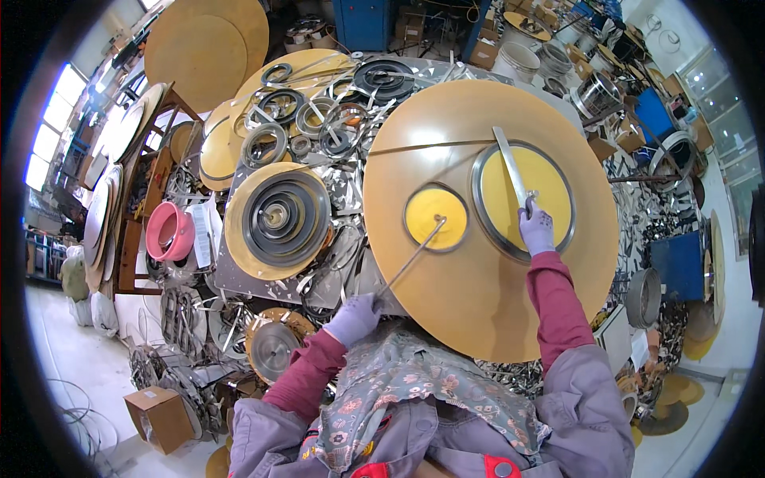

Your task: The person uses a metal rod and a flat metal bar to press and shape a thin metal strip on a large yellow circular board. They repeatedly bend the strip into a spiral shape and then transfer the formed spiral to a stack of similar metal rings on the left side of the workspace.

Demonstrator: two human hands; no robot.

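A large tan disc lies in front of me. On it rest a wide metal-rimmed ring around a yellow face and, left of it, a smaller yellow round piece with a dark rim. My right hand, gloved, is closed on the near end of a flat metal strip that lies across the wide ring. My left hand, also gloved, is closed at the disc's near-left edge, around the near end of a thin metal rod. The rod's far end meets the smaller piece's middle.
Left of the disc stands a smaller turntable with nested dark rings. Loose metal rings and shiny strip scraps cover the bench behind it. A pink basin sits further left. A cardboard box lies on the floor.
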